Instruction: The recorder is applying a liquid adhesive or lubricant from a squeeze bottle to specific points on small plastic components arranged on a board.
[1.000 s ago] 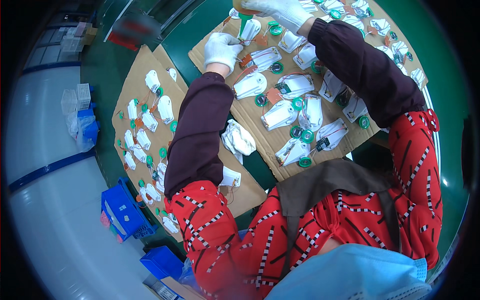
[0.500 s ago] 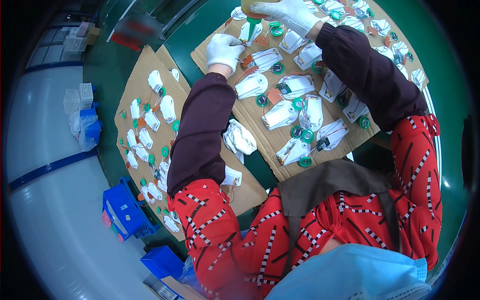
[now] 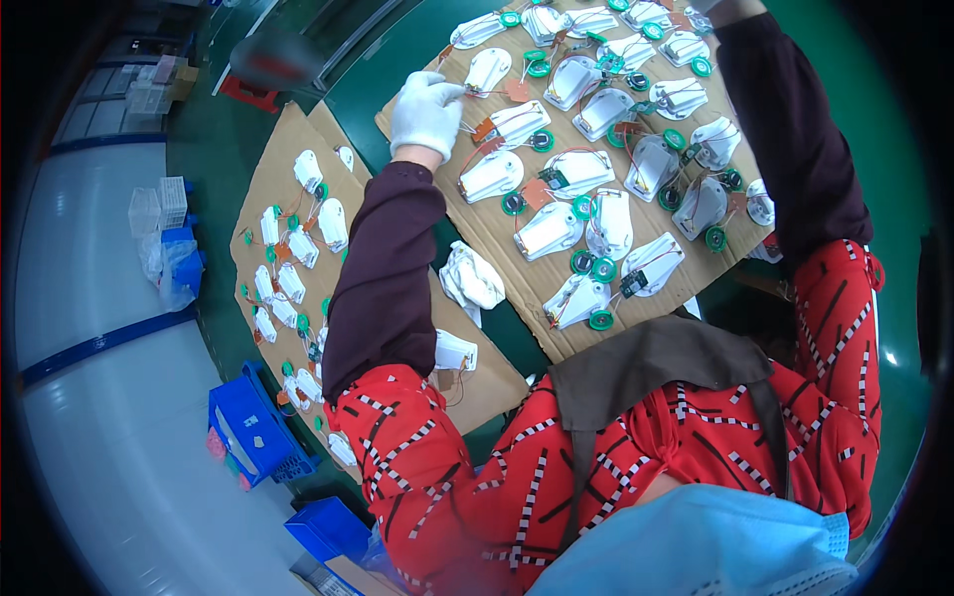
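My left hand (image 3: 427, 114), in a white glove, is at the far left edge of the large cardboard sheet (image 3: 522, 273). Its fingers are curled in beside a white plastic housing (image 3: 488, 72) with thin red wires; whatever they pinch is too small to make out. At the top right, my right hand (image 3: 723, 10) is mostly cut off by the picture's edge, so its fingers and anything in them are hidden. Rows of similar white housings (image 3: 578, 173) cover the sheet, wired to round green-rimmed parts (image 3: 513, 203), orange-brown tabs (image 3: 537, 194) and small circuit boards (image 3: 634, 283).
A second cardboard sheet (image 3: 273, 164) with more housings lies to the left. Between the sheets is a crumpled white cloth (image 3: 471, 277), near a lone housing (image 3: 455, 350). Blue bins (image 3: 260, 422) stand lower left, and a red stool (image 3: 248, 92) is upper left.
My right hand, which held a yellowish bottle with a green tip over a housing, has swung right to the picture's top edge; the bottle is out of sight. My left hand has shifted slightly left.
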Available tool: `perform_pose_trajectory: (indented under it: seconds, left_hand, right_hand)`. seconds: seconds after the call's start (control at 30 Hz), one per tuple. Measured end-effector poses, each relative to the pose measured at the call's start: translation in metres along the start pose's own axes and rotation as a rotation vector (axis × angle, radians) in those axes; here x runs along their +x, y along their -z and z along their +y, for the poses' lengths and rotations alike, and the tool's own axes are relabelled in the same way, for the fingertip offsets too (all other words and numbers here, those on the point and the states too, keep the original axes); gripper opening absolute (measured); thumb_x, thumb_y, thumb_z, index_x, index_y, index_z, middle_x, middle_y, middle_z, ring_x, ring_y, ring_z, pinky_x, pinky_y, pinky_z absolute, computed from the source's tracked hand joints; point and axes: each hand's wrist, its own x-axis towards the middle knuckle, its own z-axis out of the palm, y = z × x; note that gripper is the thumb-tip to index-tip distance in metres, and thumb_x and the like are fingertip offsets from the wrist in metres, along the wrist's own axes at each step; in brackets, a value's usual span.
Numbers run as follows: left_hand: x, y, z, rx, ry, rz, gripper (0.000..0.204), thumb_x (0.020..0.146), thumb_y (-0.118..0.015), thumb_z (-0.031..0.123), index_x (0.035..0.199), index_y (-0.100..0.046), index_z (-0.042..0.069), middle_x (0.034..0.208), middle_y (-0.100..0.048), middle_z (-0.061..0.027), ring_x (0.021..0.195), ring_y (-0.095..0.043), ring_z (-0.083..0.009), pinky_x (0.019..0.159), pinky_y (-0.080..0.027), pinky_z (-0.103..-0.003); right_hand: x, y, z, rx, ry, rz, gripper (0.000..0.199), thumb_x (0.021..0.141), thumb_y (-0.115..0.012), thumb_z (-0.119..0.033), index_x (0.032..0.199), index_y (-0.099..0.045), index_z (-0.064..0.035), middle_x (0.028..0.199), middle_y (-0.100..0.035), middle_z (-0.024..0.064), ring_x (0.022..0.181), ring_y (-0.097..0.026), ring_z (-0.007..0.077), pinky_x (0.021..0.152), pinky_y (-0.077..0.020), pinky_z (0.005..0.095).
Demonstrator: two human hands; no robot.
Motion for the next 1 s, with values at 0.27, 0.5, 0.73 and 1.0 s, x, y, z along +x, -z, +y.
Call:
perform_pose_trajectory:
  seconds: [0.27, 0.5, 0.73, 1.0]
  left_hand:
    - [0.058, 0.018, -0.012, 0.068, 0.211, -0.115, 0.021, 0.077, -0.063, 0.029, 0.09, -0.074, 0.017, 0.1, -0.065, -0.012, 0.092, -0.063, -0.0301, 0.084, -0.05, -0.038]
    - [0.1, -0.013, 0.024, 0.288, 0.174, -0.235, 0.032, 0.084, -0.058, 0.027, 0.114, -0.064, 0.018, 0.119, -0.058, -0.0099, 0.11, -0.056, -0.0288, 0.094, -0.045, -0.038]
    - [0.101, -0.028, 0.007, 0.354, 0.155, -0.305, 0.026, 0.087, -0.054, 0.025, 0.11, -0.066, 0.021, 0.114, -0.061, -0.0112, 0.107, -0.059, -0.0296, 0.091, -0.048, -0.039]
    - [0.089, 0.003, -0.012, 0.358, 0.289, -0.474, 0.035, 0.073, -0.067, 0.029, 0.104, -0.068, 0.013, 0.107, -0.065, -0.0149, 0.101, -0.062, -0.0301, 0.089, -0.048, -0.035]
  right_hand:
    - [-0.025, -0.021, -0.028, 0.09, -0.032, 0.187, 0.036, 0.092, -0.057, -0.035, 0.111, -0.053, -0.005, 0.093, -0.063, 0.012, 0.072, -0.058, 0.0204, 0.071, -0.0531, 0.0323]
    - [-0.016, 0.016, -0.024, 0.104, -0.135, 0.156, 0.036, 0.094, -0.053, -0.036, 0.111, -0.054, -0.0041, 0.09, -0.064, 0.0118, 0.07, -0.061, 0.0194, 0.065, -0.0547, 0.0296]
    - [-0.024, -0.013, -0.006, -0.002, -0.103, 0.302, 0.034, 0.095, -0.052, -0.034, 0.114, -0.054, -0.0053, 0.091, -0.067, 0.0092, 0.067, -0.063, 0.017, 0.064, -0.0543, 0.0271]
    - [-0.029, 0.016, -0.02, -0.007, -0.127, 0.132, 0.033, 0.094, -0.055, -0.031, 0.116, -0.054, -0.0068, 0.091, -0.066, 0.0082, 0.065, -0.063, 0.0164, 0.06, -0.0527, 0.0252]
